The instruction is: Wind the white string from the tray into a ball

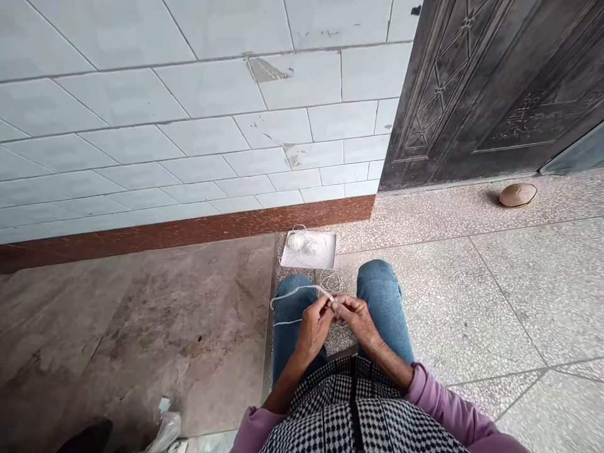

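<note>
My left hand [314, 327] and my right hand [355, 316] meet above my lap, with thumbs and fingertips pinched together. Between them they grip a white cord [302, 288], whose thicker length arcs to the left over my knee. A thinner strand runs out left below it, and loose loops hang between my knees. Just what lies under the fingertips is too small to make out. Past my knees, a shallow white box [331, 259] holds white balls of string [310, 246], with strands trailing over its edge.
A white tiled wall [207, 138] with a brown skirting stands ahead. To the right are a dark carved door [453, 94] and a rounded tan object [518, 195] on the speckled floor [472, 296]. A clear plastic bag [166, 431] lies at lower left.
</note>
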Motion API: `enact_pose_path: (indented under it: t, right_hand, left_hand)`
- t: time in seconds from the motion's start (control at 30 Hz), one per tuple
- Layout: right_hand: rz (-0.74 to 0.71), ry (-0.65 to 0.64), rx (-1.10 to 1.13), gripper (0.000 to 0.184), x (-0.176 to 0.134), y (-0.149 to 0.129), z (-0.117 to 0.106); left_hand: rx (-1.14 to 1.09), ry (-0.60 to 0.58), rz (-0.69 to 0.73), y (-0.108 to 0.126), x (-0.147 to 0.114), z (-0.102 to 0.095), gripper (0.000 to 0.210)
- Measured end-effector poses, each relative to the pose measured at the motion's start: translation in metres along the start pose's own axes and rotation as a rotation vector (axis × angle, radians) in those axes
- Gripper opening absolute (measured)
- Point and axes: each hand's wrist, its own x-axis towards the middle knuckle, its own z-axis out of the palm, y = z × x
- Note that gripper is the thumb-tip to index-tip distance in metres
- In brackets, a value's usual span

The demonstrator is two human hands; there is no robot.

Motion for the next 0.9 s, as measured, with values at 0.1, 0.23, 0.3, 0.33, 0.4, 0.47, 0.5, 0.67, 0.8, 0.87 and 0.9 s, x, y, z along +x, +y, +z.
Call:
enact_pose_path:
  t: [0.1, 0.23, 0.3, 0.33, 0.4, 0.47, 0.5, 0.67, 0.8, 0.87, 0.9]
  right_hand:
    - [0.017, 0.015, -0.009, 0.049, -0.002, 0.01, 0.002]
    - [0.036, -0.024, -0.017, 0.051, -0.004, 0.019, 0.002]
    - [0.078, -0.052, -0.03, 0.052, -0.005, 0.018, -0.003]
    - [0.091, -0.042, -0.044, 0.054, -0.006, 0.015, -0.007]
    - [0.063, 0.03, -0.089, 0.057, -0.009, 0.002, -0.017]
    - [-0.058, 0.12, -0.156, 0.053, -0.011, -0.021, -0.024]
    - [-0.145, 0.141, -0.197, 0.048, -0.01, -0.034, -0.024]
    - [-0.444, -0.084, -0.315, 0.041, 0.006, -0.085, 0.007]
    - [-0.397, -0.288, -0.277, 0.058, 0.004, -0.084, 0.029]
    - [-0.339, -0.284, -0.275, 0.057, -0.003, -0.074, 0.025]
    - [-0.317, -0.268, -0.282, 0.056, -0.007, -0.069, 0.02]
  left_hand:
    - [0.149, -0.02, 0.003, -0.007, -0.005, -0.009, 0.046]
    - [0.315, -0.066, 0.058, -0.009, -0.015, -0.022, 0.038]
    - [0.355, -0.092, 0.064, -0.005, -0.021, -0.028, 0.039]
    - [0.355, -0.099, 0.064, -0.002, -0.023, -0.03, 0.041]
    - [0.295, -0.131, 0.05, 0.009, -0.026, -0.035, 0.043]
    - [0.16, -0.203, 0.01, 0.024, -0.027, -0.038, 0.045]
    - [0.083, -0.25, 0.006, 0.033, -0.026, -0.039, 0.048]
    - [-0.254, -0.323, 0.047, 0.075, -0.011, -0.044, 0.06]
    - [-0.568, -0.326, 0.134, 0.098, -0.007, -0.056, 0.051]
    - [-0.715, -0.277, 0.166, 0.103, -0.009, -0.064, 0.044]
    - [-0.768, -0.243, 0.174, 0.104, -0.01, -0.067, 0.04]
